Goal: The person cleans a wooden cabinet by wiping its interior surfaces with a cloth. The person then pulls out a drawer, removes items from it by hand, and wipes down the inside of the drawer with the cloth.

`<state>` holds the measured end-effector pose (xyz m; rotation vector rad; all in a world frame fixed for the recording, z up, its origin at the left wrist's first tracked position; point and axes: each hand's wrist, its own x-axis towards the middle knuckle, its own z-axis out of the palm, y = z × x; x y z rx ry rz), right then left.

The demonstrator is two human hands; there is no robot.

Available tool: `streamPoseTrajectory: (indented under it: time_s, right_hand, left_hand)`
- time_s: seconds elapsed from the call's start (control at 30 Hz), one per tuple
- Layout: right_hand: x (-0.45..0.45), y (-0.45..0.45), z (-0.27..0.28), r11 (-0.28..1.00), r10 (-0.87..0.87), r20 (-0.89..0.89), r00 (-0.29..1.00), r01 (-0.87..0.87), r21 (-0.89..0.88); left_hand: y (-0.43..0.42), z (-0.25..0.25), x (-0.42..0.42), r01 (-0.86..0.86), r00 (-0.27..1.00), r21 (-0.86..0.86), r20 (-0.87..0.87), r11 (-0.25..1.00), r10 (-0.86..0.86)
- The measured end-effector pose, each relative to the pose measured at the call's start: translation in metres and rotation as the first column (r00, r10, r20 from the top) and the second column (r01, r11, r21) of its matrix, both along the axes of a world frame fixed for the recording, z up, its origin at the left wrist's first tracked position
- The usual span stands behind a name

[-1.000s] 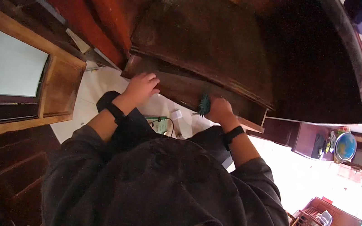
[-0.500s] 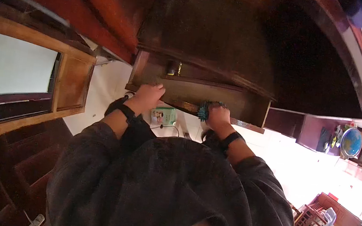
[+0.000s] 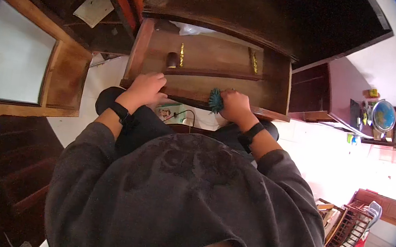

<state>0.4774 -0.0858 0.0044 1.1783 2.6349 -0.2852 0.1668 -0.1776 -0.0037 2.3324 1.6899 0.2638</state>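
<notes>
A wooden drawer is pulled out of the dark cabinet in front of me. My left hand is closed over the left part of its front edge, thumb towards me. In my right hand is a teal, shaggy, bristly bundle, held against the right part of the drawer front; the exact kind is unclear. Inside the drawer, behind a low wooden divider, are a small dark cylinder, a gold strip and a second gold strip. White plastic shows at the back.
Above the drawer is the dark cabinet top. A paper lies on a shelf at left, beyond a wood-framed panel. Below the drawer, between my knees, are a green box and a cable. A globe stands at right.
The drawer is further out and more of its inside shows, including the second gold strip and the plastic. My view has shifted. Both hands remain at the drawer front, the right with the teal bundle.
</notes>
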Motion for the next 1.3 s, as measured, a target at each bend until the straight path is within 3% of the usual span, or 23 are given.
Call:
streamPoseTrajectory:
  time_s: [0.17,0.27,0.37,0.53,0.67,0.73,0.83,0.87,0.93,0.97,1.03,1.07,1.1,1.13,1.17,1.23,1.27,1.3]
  right_hand:
    - [-0.001,-0.015,-0.002,1.000,-0.002,0.015,1.000,0.002,-0.008]
    - [0.005,-0.022,-0.015,0.999,-0.005,-0.123,0.992,0.010,0.041]
    - [0.002,-0.021,-0.013,1.000,-0.018,-0.038,0.999,0.019,0.014]
    - [0.002,-0.021,-0.013,0.999,0.002,-0.104,0.995,0.001,0.037]
    - [0.005,-0.013,-0.018,0.999,0.030,-0.045,0.999,-0.031,-0.030]
    - [0.004,-0.013,-0.001,0.997,0.034,-0.100,0.994,-0.041,-0.065]
    - [-0.005,-0.002,0.006,0.995,-0.011,-0.197,0.980,-0.009,-0.101]
    - [-0.010,0.001,0.006,0.993,-0.039,-0.230,0.972,0.012,-0.118]
    - [-0.040,0.007,0.034,0.935,-0.202,-0.449,0.871,0.034,-0.354]
    - [-0.059,0.001,0.047,0.890,-0.237,-0.532,0.813,-0.037,-0.455]
    - [-0.094,-0.012,0.069,0.763,-0.342,-0.653,0.676,-0.205,-0.613]
    - [-0.101,-0.011,0.076,0.748,-0.320,-0.631,0.706,-0.221,-0.626]
    - [-0.110,-0.006,0.082,0.731,-0.295,-0.611,0.735,-0.239,-0.639]
    - [-0.120,0.002,0.085,0.714,-0.267,-0.592,0.760,-0.256,-0.651]
    - [-0.131,0.026,0.067,0.585,-0.273,-0.632,0.725,-0.397,-0.708]
    - [-0.139,0.068,0.028,0.909,0.081,-0.502,0.861,-0.270,-0.318]
    - [-0.143,0.085,0.009,0.966,0.214,-0.358,0.909,-0.250,-0.058]
    - [-0.148,0.098,-0.010,0.971,0.237,-0.310,0.921,-0.230,0.059]
  left_hand:
    - [-0.017,0.003,0.006,-0.045,0.999,-0.025,-0.014,0.999,0.045]
    - [-0.020,-0.005,0.006,-0.048,0.999,-0.014,-0.016,0.999,0.047]
    - [-0.021,-0.014,0.004,-0.058,0.997,-0.005,0.042,0.998,0.058]
    - [-0.024,-0.015,0.003,-0.082,0.994,0.006,0.069,0.997,0.082]
    - [-0.026,-0.015,0.001,-0.135,0.966,-0.157,0.199,0.978,0.165]
    - [-0.024,-0.011,0.001,-0.102,0.961,-0.172,0.239,0.980,0.141]
    - [-0.018,0.006,0.014,-0.017,0.932,-0.004,0.361,1.000,0.017]
    - [-0.018,0.013,0.020,-0.014,0.917,-0.022,0.399,1.000,0.022]
    - [-0.013,0.028,0.033,-0.006,0.881,-0.052,0.473,0.999,0.030]
    - [-0.014,0.035,0.039,-0.072,0.870,-0.083,0.483,0.994,0.103]
    - [-0.009,-0.006,0.034,-0.196,0.676,0.075,0.732,0.978,0.079]
    - [-0.007,-0.021,0.032,-0.275,0.558,0.140,0.829,0.951,0.039]
    - [-0.014,-0.001,0.030,-0.098,-0.094,-0.189,0.979,0.977,0.180]
    - [-0.010,-0.025,0.016,-0.162,-0.102,-0.197,0.978,0.967,0.182]
    - [-0.012,-0.048,-0.004,-0.203,-0.149,-0.212,0.972,0.956,0.183]
    - [-0.020,-0.059,-0.037,-0.263,-0.280,-0.251,0.944,0.931,0.176]
    - [-0.027,-0.062,-0.047,-0.348,-0.167,-0.225,0.970,0.910,0.177]
    - [-0.033,-0.065,-0.057,-0.432,-0.054,-0.195,0.980,0.881,0.190]
